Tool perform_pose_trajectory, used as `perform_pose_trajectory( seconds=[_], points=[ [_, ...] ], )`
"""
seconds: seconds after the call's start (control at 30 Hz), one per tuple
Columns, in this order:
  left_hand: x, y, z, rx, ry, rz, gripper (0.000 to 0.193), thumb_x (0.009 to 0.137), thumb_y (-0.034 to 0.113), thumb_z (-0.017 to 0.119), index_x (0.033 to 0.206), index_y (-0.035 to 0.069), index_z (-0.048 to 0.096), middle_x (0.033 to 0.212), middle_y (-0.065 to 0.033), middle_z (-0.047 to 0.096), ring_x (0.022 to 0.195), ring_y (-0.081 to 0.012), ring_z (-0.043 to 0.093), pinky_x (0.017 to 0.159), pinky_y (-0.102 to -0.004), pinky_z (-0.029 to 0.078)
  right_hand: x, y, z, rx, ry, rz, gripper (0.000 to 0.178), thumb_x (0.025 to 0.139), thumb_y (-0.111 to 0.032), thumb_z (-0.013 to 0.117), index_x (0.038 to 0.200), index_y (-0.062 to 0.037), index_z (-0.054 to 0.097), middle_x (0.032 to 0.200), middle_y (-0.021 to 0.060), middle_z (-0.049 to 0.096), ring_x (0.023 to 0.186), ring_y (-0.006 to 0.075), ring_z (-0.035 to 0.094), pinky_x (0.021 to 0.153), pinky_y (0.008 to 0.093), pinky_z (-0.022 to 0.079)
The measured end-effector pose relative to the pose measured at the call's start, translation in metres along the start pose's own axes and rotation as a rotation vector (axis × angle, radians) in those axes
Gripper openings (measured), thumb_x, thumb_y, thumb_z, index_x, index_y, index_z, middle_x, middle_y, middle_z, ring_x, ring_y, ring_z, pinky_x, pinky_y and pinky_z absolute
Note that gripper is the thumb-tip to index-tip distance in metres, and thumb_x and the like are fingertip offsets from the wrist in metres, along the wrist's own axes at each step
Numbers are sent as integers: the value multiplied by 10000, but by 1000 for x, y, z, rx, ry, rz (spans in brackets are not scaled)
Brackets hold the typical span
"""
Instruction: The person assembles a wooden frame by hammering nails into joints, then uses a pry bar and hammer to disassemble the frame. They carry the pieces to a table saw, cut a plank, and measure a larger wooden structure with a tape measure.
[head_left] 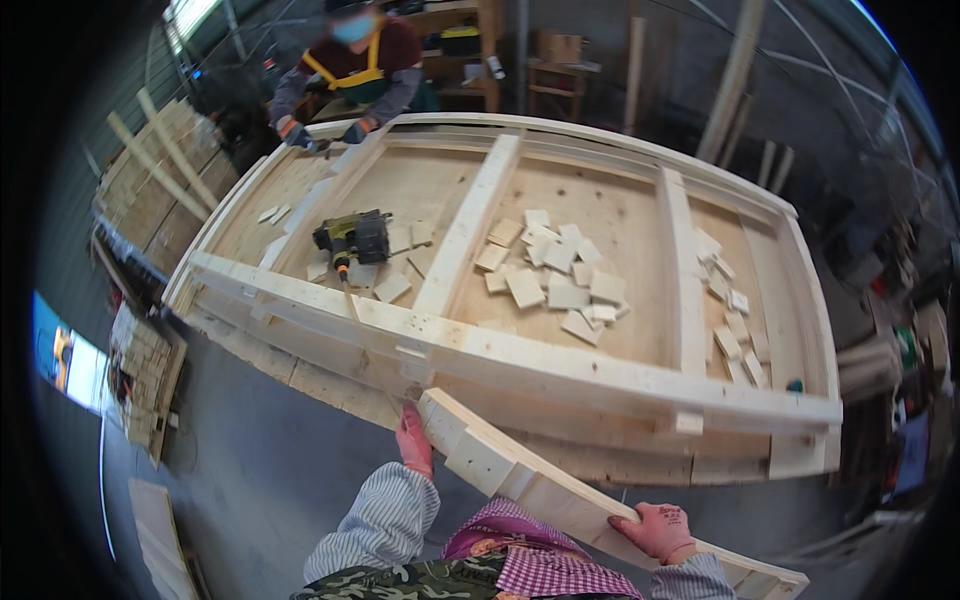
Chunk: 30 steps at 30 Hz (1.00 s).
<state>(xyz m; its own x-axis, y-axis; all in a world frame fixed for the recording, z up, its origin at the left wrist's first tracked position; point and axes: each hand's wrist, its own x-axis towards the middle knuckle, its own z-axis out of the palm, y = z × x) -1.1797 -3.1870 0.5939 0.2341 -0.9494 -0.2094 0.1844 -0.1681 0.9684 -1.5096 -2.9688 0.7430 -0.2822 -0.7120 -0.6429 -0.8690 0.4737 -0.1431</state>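
Observation:
A long wooden beam [560, 497], with short blocks fixed along its side, slants in front of me from the frame down to the lower right. My right hand [660, 532], in a pink glove, is closed over its upper edge, thumb on top. At the beam's far left end is my left hand [415, 442], also pink-gloved, closed against it with some fingers hidden. Just beyond lies a large wooden frame [600, 372] with crossbars over a plywood base. A yellow-green and black nail gun [352, 238] lies in it, a thin pale hose running towards me.
Loose wooden blocks [560, 275] lie in the frame's middle bay, with more blocks [735, 335] at the right. At the far left corner a masked co-worker [365, 75] has gloved hands on the frame. Stacked timber [145, 380] and a leaning panel [160, 535] stand at the left.

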Motion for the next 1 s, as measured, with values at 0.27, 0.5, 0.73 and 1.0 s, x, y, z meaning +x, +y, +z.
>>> perform_pose_trajectory(
  seconds=[0.27,0.5,0.73,1.0],
  points=[
    [120,81,86,226,276,194,604,962,260,520,1439,29,230,1437,-173,347,1295,-294,385,1064,-351,316,167,-73,-175,-11,-79,-134,719,819,-687,441,974,-33,695,932,188,683,923,334,647,852,407,483],
    [111,81,102,223,275,326,584,952,102,508,1460,55,222,1500,-135,244,1390,-275,236,1117,-388,238,313,-148,-230,-96,-183,-215,829,838,-719,359,1063,18,664,1139,232,622,1071,366,593,931,415,444],
    [57,52,102,338,197,358,478,958,49,467,1413,17,327,1451,-120,363,1356,-243,321,1128,-379,235,368,-132,-210,-100,22,-569,584,864,-614,457,798,-63,640,725,94,630,779,239,634,699,339,482],
    [34,60,239,597,-288,583,434,986,91,402,1399,-14,315,1459,-171,334,1355,-283,324,1127,-391,248,306,30,-227,295,944,-770,244,797,-305,641,907,-88,625,891,102,615,858,289,585,825,415,456]
  ],
)
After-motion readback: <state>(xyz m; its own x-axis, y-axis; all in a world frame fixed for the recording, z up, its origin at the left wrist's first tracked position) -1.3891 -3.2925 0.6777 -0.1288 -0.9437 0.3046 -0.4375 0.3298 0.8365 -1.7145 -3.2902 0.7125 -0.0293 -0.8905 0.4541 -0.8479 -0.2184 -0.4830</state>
